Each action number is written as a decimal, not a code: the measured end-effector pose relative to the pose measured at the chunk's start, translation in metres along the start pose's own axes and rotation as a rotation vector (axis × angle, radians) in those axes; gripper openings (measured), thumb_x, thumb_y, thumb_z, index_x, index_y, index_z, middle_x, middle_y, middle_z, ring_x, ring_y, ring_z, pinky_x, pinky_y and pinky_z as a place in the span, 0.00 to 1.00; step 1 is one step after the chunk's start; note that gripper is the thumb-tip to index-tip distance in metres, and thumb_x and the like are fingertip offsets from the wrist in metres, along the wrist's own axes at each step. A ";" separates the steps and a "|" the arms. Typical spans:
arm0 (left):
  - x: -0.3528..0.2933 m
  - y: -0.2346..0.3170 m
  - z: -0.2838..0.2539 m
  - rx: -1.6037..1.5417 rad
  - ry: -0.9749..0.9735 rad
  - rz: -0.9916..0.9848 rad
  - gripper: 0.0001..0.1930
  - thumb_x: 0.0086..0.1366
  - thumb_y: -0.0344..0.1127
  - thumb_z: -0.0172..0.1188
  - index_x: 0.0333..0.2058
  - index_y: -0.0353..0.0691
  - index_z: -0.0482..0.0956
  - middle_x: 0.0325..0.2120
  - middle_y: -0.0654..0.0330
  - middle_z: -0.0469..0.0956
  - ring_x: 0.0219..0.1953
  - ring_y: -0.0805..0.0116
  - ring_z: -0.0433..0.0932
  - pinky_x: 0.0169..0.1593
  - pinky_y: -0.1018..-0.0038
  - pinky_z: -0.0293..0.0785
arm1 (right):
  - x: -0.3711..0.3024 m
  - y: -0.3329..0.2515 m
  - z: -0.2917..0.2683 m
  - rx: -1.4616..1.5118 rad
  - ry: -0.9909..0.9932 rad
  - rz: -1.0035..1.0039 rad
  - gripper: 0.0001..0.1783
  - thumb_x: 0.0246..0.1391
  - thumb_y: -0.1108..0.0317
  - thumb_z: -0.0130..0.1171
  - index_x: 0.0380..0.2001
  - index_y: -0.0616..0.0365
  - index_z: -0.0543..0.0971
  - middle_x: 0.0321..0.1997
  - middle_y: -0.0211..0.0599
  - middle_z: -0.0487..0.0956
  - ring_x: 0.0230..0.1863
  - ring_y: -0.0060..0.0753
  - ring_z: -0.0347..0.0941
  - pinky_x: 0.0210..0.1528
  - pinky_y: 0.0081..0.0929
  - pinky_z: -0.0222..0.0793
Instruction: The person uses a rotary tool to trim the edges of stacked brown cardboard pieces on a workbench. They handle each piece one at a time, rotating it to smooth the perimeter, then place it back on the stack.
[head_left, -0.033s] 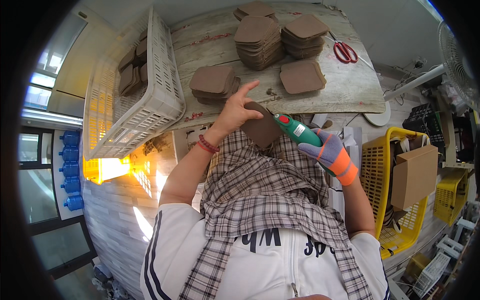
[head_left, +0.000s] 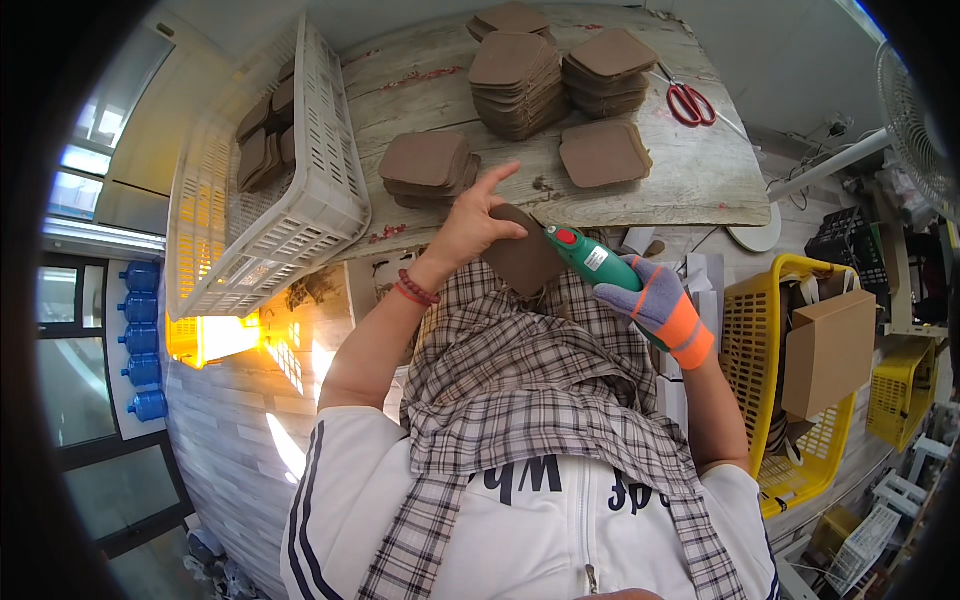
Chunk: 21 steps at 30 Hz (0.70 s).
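Between the fingers of my bare left hand [head_left: 483, 222] is a flat brown rounded-square piece [head_left: 525, 255], held over my lap just off the table's near edge. My right hand [head_left: 655, 305], in a grey and orange glove, wraps round a green handheld power tool [head_left: 590, 262] with a red button. The tool's narrow dark tip meets the right edge of the brown piece, though the exact contact is too small to make out. Just beyond my left hand lies a low stack of similar brown pieces [head_left: 425, 160], and another stack [head_left: 604, 155] sits to its right.
Taller brown stacks [head_left: 515, 85] stand farther back on the worn wooden table [head_left: 690, 170]. Red-handled scissors [head_left: 690, 104] lie at the back right. A white plastic crate [head_left: 310, 200] with brown pieces is on the left. On the right are a yellow basket [head_left: 745, 350] and a fan [head_left: 915, 120].
My gloved right hand and the green tool have shifted very slightly to the left. My left hand and the brown piece stay where they were.
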<state>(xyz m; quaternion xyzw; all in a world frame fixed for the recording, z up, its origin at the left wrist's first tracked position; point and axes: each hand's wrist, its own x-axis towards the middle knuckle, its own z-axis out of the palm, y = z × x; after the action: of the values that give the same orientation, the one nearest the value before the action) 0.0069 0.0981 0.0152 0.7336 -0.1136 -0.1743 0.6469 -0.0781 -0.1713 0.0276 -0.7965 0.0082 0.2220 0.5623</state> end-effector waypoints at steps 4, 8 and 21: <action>0.001 0.005 -0.017 -0.066 0.073 0.068 0.39 0.50 0.19 0.62 0.62 0.39 0.57 0.30 0.57 0.80 0.33 0.76 0.77 0.38 0.80 0.74 | 0.002 0.002 0.002 0.162 0.043 0.006 0.23 0.47 0.57 0.68 0.40 0.62 0.75 0.23 0.27 0.75 0.22 0.12 0.68 0.23 0.13 0.63; 0.005 0.028 -0.095 -0.194 0.361 0.133 0.36 0.53 0.20 0.61 0.61 0.37 0.58 0.35 0.53 0.80 0.35 0.71 0.78 0.40 0.78 0.75 | -0.006 0.020 -0.005 0.230 0.139 0.009 0.22 0.47 0.60 0.68 0.40 0.63 0.75 0.23 0.27 0.75 0.22 0.13 0.68 0.22 0.14 0.64; 0.064 0.019 0.012 1.050 0.495 0.638 0.23 0.51 0.33 0.63 0.48 0.40 0.73 0.45 0.55 0.73 0.50 0.55 0.67 0.54 0.64 0.62 | -0.020 0.050 -0.015 0.378 0.309 0.097 0.19 0.48 0.62 0.67 0.37 0.62 0.74 0.22 0.29 0.76 0.17 0.15 0.68 0.19 0.15 0.64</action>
<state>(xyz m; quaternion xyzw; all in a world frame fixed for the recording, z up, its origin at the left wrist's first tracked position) 0.0613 0.0596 0.0258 0.9002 -0.2433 0.2782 0.2303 -0.1044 -0.2077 -0.0061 -0.7004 0.1739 0.1186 0.6820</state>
